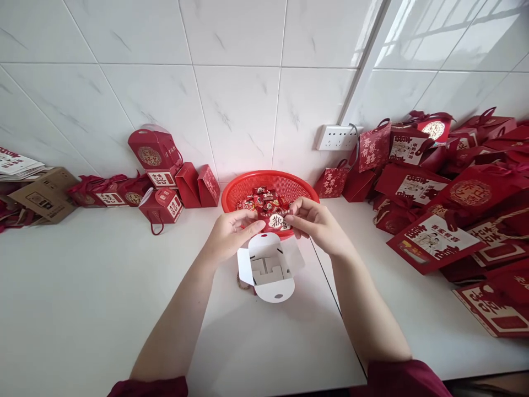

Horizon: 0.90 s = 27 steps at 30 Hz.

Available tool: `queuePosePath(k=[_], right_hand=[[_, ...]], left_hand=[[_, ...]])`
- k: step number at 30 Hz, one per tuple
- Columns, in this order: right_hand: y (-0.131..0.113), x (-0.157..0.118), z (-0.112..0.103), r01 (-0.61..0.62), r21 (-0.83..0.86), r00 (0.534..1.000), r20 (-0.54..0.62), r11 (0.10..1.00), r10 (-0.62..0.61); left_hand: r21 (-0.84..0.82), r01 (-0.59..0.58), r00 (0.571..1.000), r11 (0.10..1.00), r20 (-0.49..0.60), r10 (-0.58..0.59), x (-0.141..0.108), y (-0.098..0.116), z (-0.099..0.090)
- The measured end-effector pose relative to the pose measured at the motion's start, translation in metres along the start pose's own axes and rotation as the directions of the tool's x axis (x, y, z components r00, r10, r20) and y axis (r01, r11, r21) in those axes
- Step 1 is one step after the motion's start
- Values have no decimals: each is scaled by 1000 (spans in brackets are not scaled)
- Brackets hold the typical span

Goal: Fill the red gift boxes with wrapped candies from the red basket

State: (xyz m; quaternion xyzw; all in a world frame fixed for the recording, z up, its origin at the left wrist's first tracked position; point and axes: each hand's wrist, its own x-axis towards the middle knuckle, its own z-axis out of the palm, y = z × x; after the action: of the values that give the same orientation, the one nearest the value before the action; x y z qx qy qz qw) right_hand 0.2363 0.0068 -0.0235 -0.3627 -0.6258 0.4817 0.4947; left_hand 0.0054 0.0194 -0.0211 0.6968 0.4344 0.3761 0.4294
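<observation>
My left hand [231, 234] and my right hand [316, 223] meet over the near rim of a red plastic basket [243, 180]. Between their fingertips is a red packet [276, 221] with black characters on a pale patch. The left thumb and the right fingers pinch its two ends. Red wrapped candies [264, 196] lie heaped in the basket behind it. Just below my hands stands an open gift box [275, 289], its white flaps folded outward. I see only bare white card inside; a twisted cord shows at its left.
Red gift boxes [159, 149] stand along the wall at left, beside a brown carton [45, 193]. A large pile of red boxes [433, 237] fills the right side. A power strip [336, 138] sits on the tiled wall. A dark seam [326, 264] crosses the white table [103, 286].
</observation>
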Motion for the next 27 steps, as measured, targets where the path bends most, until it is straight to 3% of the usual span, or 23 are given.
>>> queuePosePath(k=[5, 10, 14, 19, 22, 27], right_hand=[[4, -7, 6, -59, 67, 994, 99, 996, 52], [6, -7, 10, -64, -76, 984, 164, 995, 76], [6, -7, 11, -48, -130, 977, 198, 990, 73], [3, -10, 6, -14, -209, 976, 209, 978, 58], [0, -10, 6, 22, -389, 982, 183, 921, 54], [1, -9, 10, 6, -690, 975, 163, 724, 148]], left_hand=[[-46, -3, 999, 999, 40, 5, -8, 10, 0], [60, 34, 998, 998, 49, -37, -10, 12, -3], [48, 23, 997, 999, 74, -27, -9, 12, -4], [101, 2, 997, 995, 74, -9, -8, 14, 3], [222, -5, 998, 975, 66, -10, -9, 16, 7], [395, 23, 997, 918, 55, -49, -8, 15, -2]])
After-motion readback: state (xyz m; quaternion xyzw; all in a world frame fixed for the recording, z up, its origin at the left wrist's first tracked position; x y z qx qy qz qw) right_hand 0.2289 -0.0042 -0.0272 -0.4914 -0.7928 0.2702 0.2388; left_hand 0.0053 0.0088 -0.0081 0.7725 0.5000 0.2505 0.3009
